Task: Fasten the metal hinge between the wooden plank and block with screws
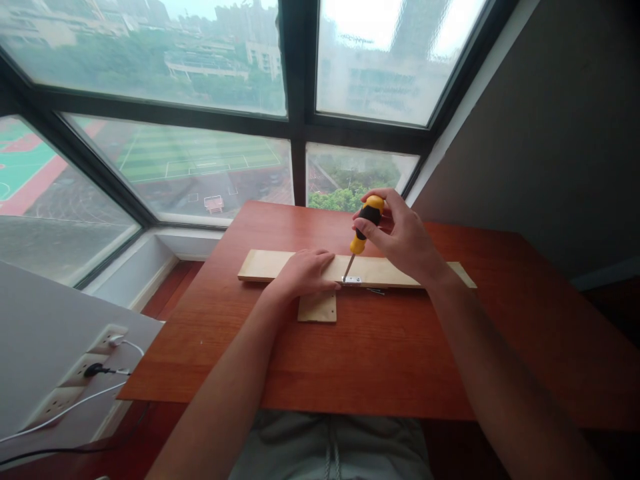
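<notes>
A long pale wooden board (265, 264) lies across the table. My left hand (306, 272) rests over it, fingers across the top and thumb by the near edge, holding it. In my right hand (407, 240) is a yellow and black screwdriver (370, 212), tilted, its handle up. The tip meets the left end of a small silver metal plate (353, 281) at the board's near edge. Whether a screw sits under the tip is too small to tell. A short wooden piece with holes (318, 311) sticks out below the board. Small screws (376, 291) lie beside the near edge.
The reddish-brown wooden table (380, 360) has its near edge at my lap. Large dark-framed windows (299, 127) stand behind it. On the left, wall sockets (80, 370) hold plugs with trailing cables. A grey wall (540, 133) rises at the right.
</notes>
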`<state>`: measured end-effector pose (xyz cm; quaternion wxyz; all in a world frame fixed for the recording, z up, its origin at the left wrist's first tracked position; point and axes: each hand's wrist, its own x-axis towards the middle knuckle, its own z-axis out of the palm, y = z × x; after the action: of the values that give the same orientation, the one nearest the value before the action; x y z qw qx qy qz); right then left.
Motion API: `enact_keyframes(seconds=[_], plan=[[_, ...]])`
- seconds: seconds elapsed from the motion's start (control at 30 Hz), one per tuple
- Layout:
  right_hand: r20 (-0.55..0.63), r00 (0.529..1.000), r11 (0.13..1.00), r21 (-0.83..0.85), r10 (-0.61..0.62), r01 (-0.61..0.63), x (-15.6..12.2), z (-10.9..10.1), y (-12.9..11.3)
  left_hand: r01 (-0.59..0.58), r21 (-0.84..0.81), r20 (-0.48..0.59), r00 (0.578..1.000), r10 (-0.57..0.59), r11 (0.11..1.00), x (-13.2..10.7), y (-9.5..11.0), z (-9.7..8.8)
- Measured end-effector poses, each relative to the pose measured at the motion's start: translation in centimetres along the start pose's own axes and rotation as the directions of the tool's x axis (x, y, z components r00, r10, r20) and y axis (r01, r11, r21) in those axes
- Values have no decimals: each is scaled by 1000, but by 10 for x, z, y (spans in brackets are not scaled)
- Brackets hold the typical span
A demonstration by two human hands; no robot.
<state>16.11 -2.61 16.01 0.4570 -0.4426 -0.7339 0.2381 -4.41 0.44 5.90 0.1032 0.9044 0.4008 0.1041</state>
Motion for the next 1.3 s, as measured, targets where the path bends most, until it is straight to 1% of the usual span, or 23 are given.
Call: enact_keyframes(seconds=[0.1, 0.17, 0.2, 0.27, 0.37, 0.43, 0.6, 0.67, 0.8, 0.97, 1.07, 1.13, 1.17, 1.23, 1.3], plan=[[-99, 993, 965, -262, -58, 30, -3, 6, -6, -23, -1, -4, 1000, 23, 1000, 0, 0, -1], [-114, 991, 940, -341, -73, 30, -3, 7, -8, -22, 4, -5, 1000, 22, 1000, 0, 1, -1], [-106, 992, 939, -344, -69, 28, -2, 7, -9, -20, 7, -4, 1000, 20, 1000, 0, 1, -1], [-59, 997, 958, -286, -45, 27, -2, 5, -9, -18, 11, 0, 1000, 18, 1000, 0, 2, -2], [39, 999, 991, -129, -9, 14, -2, -1, -9, -19, 9, 4, 1000, 19, 1000, 0, 2, -1], [71, 997, 998, -67, 11, -6, -3, -4, -9, -12, 7, 4, 1000, 12, 1000, 0, 2, -1], [33, 999, 998, -61, 33, -31, -3, -8, -5, -4, 15, 6, 1000, 4, 1000, 0, 3, -1], [36, 999, 998, -52, 38, -36, -2, -8, -3, -8, 24, 8, 1000, 7, 1000, 0, 4, -2], [89, 996, 1000, 7, 24, -25, 1, -10, -1, -22, 28, 9, 1000, 22, 999, 0, 5, -3], [150, 989, 997, 73, 2, -13, 2, -12, -5, -17, 24, 14, 1000, 17, 1000, 0, 6, -4], [181, 983, 997, 83, -17, 2, 2, -13, -7, -15, 19, 12, 1000, 14, 1000, 0, 7, -4], [152, 988, 1000, 24, -14, 10, 2, -13, -7, -13, 19, 12, 1000, 12, 1000, 0, 6, -3], [121, 993, 999, -33, -12, 17, 2, -13, -6, -11, 21, 12, 1000, 11, 1000, 0, 6, -3], [47, 999, 982, -184, -26, 35, 1, -11, -6, -12, 26, 13, 1000, 11, 1000, 0, 6, -3], [-3, 998, 945, -320, -65, 60, 1, -8, -7, -13, 31, 10, 1000, 13, 999, 0, 6, -2]])
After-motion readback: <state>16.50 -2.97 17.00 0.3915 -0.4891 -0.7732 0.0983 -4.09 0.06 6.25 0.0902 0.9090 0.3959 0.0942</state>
